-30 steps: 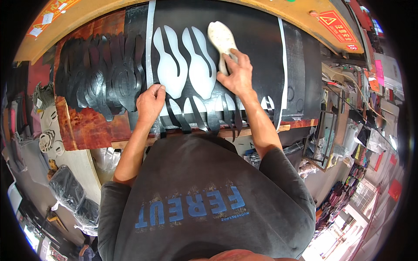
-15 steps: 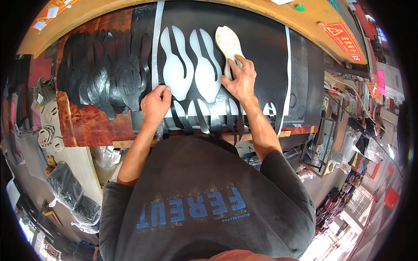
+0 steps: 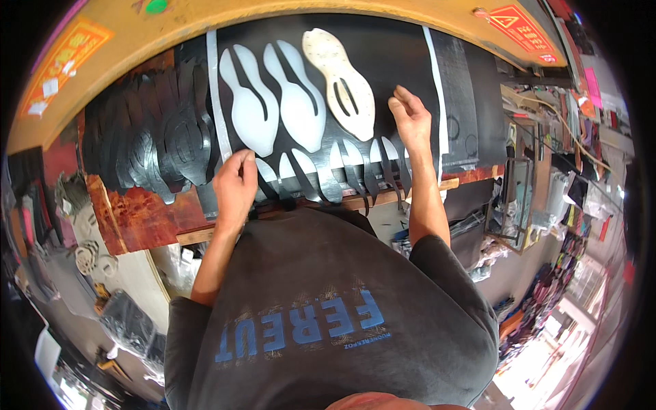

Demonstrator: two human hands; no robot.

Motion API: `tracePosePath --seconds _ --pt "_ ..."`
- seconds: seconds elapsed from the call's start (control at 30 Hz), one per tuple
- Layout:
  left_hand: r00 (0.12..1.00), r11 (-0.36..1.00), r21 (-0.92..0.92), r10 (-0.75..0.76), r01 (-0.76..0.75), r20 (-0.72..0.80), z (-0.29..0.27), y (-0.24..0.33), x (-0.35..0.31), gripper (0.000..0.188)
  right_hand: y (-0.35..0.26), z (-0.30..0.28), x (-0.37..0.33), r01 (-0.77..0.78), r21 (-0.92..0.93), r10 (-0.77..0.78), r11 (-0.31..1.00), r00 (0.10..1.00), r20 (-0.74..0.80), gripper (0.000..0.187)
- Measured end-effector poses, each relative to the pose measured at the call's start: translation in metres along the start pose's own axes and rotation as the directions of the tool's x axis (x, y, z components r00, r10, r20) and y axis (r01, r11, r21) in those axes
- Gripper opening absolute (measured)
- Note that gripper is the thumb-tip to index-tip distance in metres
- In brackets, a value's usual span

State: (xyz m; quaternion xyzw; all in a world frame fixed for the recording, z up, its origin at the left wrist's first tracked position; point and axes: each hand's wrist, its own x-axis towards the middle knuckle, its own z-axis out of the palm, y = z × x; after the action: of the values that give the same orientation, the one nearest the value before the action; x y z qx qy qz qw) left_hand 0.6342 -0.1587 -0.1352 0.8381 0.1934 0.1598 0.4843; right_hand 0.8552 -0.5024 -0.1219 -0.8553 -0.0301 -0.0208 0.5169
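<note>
Bare black sheet (image 3: 393,58) between cream sole-shaped piece (image 3: 329,61) and white edge strip (image 3: 434,82)

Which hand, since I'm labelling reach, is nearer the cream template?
Right. The right hand is just to the right of the cream template, not touching it; the left hand is farther off, to its lower left, with white shapes between.
</note>
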Motion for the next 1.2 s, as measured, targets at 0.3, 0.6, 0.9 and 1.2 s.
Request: tracePosePath --seconds 0.3,0.6,0.9,1.2 --pt "0.965 0.966 0.142 0.19 -0.217 0.182 0.041 0.026 -0.07 0.021 0.051 -0.07 -0.073 -0.07 0.404 0.124 0.912 0.986 -0.109 0.032" --pt "0.763 0.655 0.547 0.645 -0.521 -0.046 0.103 0.025 -0.155 0.018 -0.043 -0.118 -0.066 0.306 -0.06 -0.301 0.95 0.851 -0.431 0.045" --pt "0.838 0.68 0.582 0.546 -0.446 0.003 0.097 0.036 -0.249 0.023 -0.03 -0.187 -0.202 0.29 0.0 -0.277 0.957 0.914 -0.296 0.068" --pt "0.871 0.621 0.665 0.483 -0.414 0.092 0.084 0.046 -0.25 0.025 0.072 -0.147 -0.248 0.528 -0.423 -0.505 0.737 0.845 0.175 0.026"
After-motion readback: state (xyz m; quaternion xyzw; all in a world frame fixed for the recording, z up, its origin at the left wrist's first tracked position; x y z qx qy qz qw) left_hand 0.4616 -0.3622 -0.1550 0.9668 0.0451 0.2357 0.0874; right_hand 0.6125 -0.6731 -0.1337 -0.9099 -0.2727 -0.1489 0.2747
